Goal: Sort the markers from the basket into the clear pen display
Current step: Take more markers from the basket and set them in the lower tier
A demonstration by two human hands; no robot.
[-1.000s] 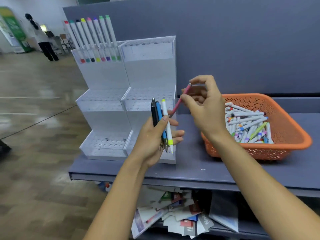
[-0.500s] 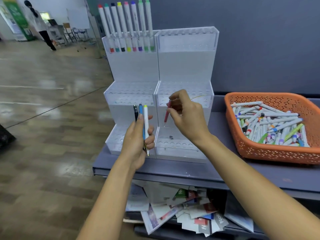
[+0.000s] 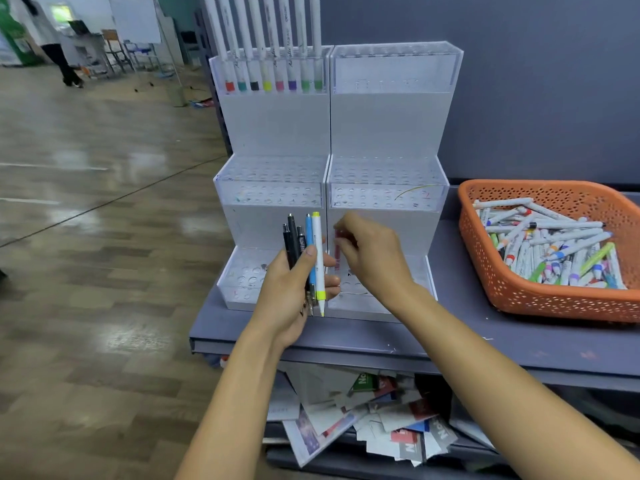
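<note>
One pink marker [image 3: 337, 251], seemingly over display [image 3: 384, 133] edge

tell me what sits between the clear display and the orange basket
Nothing. In the head view, only a strip of bare grey tabletop separates the display from the basket.

Partial "No" on jumbled booklets [image 3: 440, 438]

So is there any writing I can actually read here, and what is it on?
"No", cut off, on a green booklet under the table.
"No", cut off, on a grey booklet in the same pile.
Script on the upright white markers: too blurred to read.
Print on the loose markers in the basket: too small.
</note>
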